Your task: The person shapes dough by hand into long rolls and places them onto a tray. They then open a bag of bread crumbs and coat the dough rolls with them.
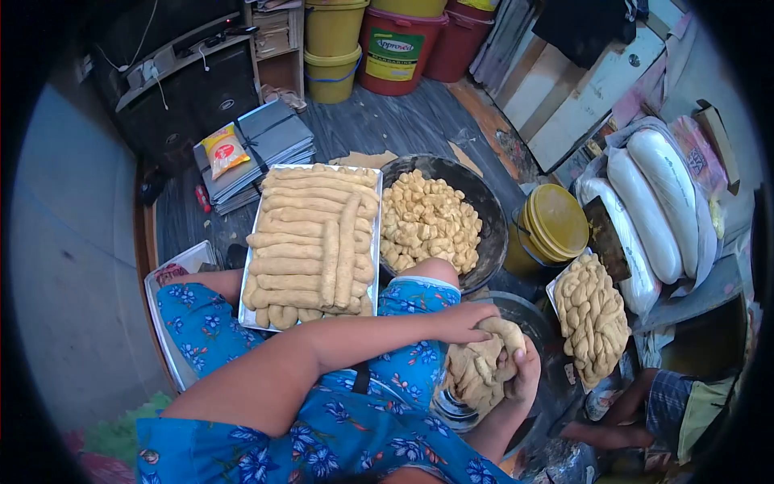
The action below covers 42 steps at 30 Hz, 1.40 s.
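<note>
A curved strip of dough (506,331) is held between my two hands, above a dark basin (538,310) at the lower right. My left hand (466,323) grips its upper left end with closed fingers. The fingers of my right hand (522,373) are wrapped round its lower right part. More tan dough (472,375) lies just below my hands in the basin. At my left, a metal tray (376,242) bears several long dough rolls (290,250), with two laid across the others. Behind my knee, a large black basin (493,218) holds many small dough pieces (427,218).
Braided dough (592,319) fills a tray at the right, near a person's bare leg (617,431). A yellow bucket (556,222) stands beside the black basin. Stacked trays (274,133) with a yellow packet (225,151) lie behind the rolls. Buckets (395,52) line the back.
</note>
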Available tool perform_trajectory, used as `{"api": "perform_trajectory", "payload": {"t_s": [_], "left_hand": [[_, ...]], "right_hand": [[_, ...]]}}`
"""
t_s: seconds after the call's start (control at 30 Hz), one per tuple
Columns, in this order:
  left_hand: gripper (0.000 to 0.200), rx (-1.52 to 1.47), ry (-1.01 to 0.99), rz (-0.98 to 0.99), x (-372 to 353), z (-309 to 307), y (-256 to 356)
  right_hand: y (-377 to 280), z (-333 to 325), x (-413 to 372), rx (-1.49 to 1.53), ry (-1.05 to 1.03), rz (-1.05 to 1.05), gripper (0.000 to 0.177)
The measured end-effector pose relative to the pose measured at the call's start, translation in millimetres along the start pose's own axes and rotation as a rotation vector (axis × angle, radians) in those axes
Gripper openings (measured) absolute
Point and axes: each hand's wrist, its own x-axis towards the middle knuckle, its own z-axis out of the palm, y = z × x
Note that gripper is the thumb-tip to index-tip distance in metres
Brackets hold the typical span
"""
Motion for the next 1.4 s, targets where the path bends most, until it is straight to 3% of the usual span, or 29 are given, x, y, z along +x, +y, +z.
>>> {"api": "perform_trajectory", "payload": {"t_s": [0.07,0.17,0.23,0.3,0.37,0.43,0.5,0.53,0.63,0.67,0.77,0.8,0.9,0.93,0.97,1.07,1.2,1.4], "left_hand": [[0.043,-0.214,0.058,-0.051,-13,-13,3],[0.041,-0.814,-0.005,-0.492,-66,-61,21],[0.045,-0.722,0.175,-0.591,-96,-102,24],[0.049,-0.638,0.527,-0.636,-117,-126,-20],[0.051,-0.701,0.809,-0.455,-127,-164,-35],[0.052,-0.408,1.027,-0.386,-128,-195,-70],[0.051,-0.204,1.08,-0.483,-126,-217,-92],[0.051,-0.101,1.102,-0.531,-126,-223,-97],[0.047,0.089,0.768,-0.886,-135,-232,-101],[0.039,0.174,0.761,-0.827,-144,-224,-121],[0.035,0.433,1.004,-0.596,-160,-207,-144],[0.03,0.211,0.991,-0.716,-160,-210,-135],[0.035,0.051,1.047,-0.726,-149,-221,-109],[0.032,0.222,1.119,-0.634,-149,-221,-128],[0.032,0.223,1.056,-0.68,-155,-221,-143],[0.028,0.165,0.942,-0.784,-157,-238,-115],[0.023,0.229,0.786,-0.809,-176,-228,-106],[0.027,0.467,0.838,-0.583,-164,-202,-98]], "right_hand": [[0,7,19,0.186,-0.074,-0.022,0.058],[5,72,52,0.359,-0.186,0.02,0.056],[6,105,86,0.273,-0.302,0.156,0.056],[25,128,138,0.201,-0.51,0.221,0.054],[43,171,194,0.091,-0.526,0.2,0.051],[51,225,238,0.085,-0.383,0.224,0.05],[79,263,285,0.001,-0.295,0.081,0.055],[89,275,300,-0.235,-0.246,0.056,0.057],[145,284,337,-1.042,-0.188,-0.051,0.059],[158,284,345,-1.329,-0.178,-0.09,0.059],[165,281,349,-1.039,-0.125,-0.14,0.056],[157,287,341,-1.036,-0.05,-0.261,0.05],[147,297,338,-0.881,0.019,-0.182,0.048],[151,298,343,-0.949,0.035,-0.178,0.048],[155,298,345,-0.937,0.023,-0.162,0.048],[157,297,349,-0.887,0.015,-0.136,0.045],[154,294,344,-0.892,-0.013,-0.136,0.04],[154,296,338,-1.005,-0.066,-0.119,0.041]]}}
